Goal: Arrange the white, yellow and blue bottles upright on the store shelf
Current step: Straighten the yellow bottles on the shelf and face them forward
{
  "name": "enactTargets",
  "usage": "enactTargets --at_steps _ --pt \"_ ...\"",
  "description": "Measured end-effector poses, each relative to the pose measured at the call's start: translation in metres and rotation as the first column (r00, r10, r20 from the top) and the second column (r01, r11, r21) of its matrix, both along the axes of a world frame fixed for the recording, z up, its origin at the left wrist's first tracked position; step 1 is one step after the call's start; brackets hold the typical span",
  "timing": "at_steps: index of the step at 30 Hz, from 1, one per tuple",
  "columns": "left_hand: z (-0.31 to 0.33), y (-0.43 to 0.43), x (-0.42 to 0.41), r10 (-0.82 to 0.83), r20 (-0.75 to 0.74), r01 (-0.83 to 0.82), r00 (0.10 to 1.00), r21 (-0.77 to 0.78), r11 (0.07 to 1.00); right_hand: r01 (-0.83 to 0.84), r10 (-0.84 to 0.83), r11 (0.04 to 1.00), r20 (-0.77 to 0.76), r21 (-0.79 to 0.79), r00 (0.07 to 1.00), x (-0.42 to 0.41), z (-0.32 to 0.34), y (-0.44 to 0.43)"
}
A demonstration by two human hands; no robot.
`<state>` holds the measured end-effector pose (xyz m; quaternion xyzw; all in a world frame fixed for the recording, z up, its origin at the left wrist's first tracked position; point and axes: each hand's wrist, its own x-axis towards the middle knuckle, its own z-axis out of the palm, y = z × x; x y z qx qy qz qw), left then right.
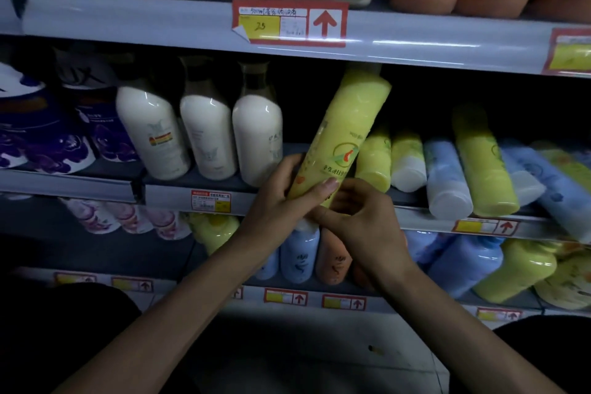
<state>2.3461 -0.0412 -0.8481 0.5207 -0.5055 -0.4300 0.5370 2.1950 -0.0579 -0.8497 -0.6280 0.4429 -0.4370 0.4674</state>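
Nearest the lens, the left forearm [153, 323] and the right forearm [473, 339] stretch up from the bottom edge and meet at the middle shelf [169, 193]. Far left on that shelf sit purple-patterned packs [41, 134]. Next along, three white bottles [208, 134] with dark caps stand upright side by side, touching. Now the action: the left hand [281, 198] grips the yellow bottle [345, 128] near its lower end, thumb laid across the label. The bottle is off the shelf and tilted, its top leaning right and up towards the underside of the shelf above. The right hand [364, 221] is tucked just beside the left, fingers curled round the same bottle's bottom end. Further right it is a jumble. Two short yellow bottles [374, 160] lie on their sides, ends pointing outward. Beside them a blue bottle [446, 176] lies flat, then a long yellow one [483, 163], then more blue bottles [559, 189] heaped at the far right. Overhead, a red price tag [289, 22] with an arrow sits on the upper shelf's edge.
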Motion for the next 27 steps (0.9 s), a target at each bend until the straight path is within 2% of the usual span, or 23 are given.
enactTargets --at_steps 5,9,14,20,27 --pt "0.006 -0.012 0.004 0.060 0.143 -0.044 0.988 -0.115 0.992 0.010 -0.010 0.999 0.016 -0.046 1.000 0.005 -0.002 -0.012" --pt "0.006 -0.012 0.007 0.118 0.203 -0.081 0.972 -0.183 0.980 0.044 -0.053 0.977 -0.039 -0.206 0.998 0.012 0.002 -0.025" --pt "-0.001 -0.011 0.012 0.199 0.263 -0.139 0.944 -0.227 0.964 0.112 -0.158 0.950 -0.140 -0.290 0.977 0.019 0.004 -0.044" --pt "-0.007 -0.017 0.008 0.138 0.213 -0.103 0.967 -0.167 0.981 0.217 -0.294 0.922 -0.215 -0.320 0.931 0.034 0.003 -0.071" --pt "-0.009 -0.034 -0.004 0.104 0.072 -0.093 0.992 -0.140 0.986 0.218 -0.314 0.917 -0.267 -0.335 0.911 0.053 -0.003 -0.096"
